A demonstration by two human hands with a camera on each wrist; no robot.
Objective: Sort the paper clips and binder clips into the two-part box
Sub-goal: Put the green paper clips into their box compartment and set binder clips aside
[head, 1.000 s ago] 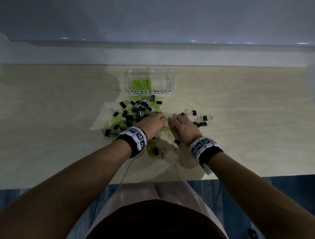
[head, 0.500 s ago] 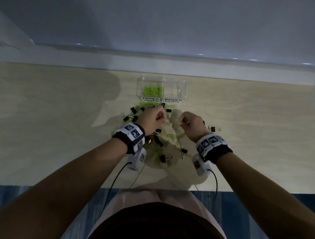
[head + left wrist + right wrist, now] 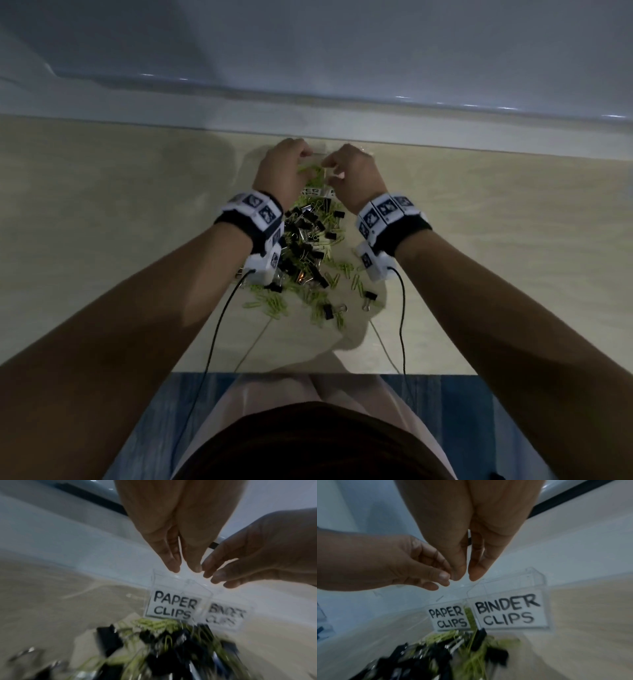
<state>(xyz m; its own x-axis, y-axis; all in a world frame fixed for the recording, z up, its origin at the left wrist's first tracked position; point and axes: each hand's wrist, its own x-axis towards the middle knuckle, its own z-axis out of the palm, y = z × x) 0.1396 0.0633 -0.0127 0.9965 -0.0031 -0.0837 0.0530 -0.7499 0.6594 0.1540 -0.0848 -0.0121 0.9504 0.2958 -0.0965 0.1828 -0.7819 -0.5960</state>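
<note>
two-part box (image 3: 508, 609) labels legible only from the wrists; left hand (image 3: 173, 536) and right hand (image 3: 471, 540) loose, empty above it

Clear two-part box (image 3: 508, 588), green paper clips (image 3: 310, 171) inside left part, mixed pile (image 3: 308, 253) before it

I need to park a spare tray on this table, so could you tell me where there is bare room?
Bare wood lies left of the left hand and right of the right hand, out to the table edges. The middle is crowded: the clip pile runs from the two-part box toward the near edge.
</note>
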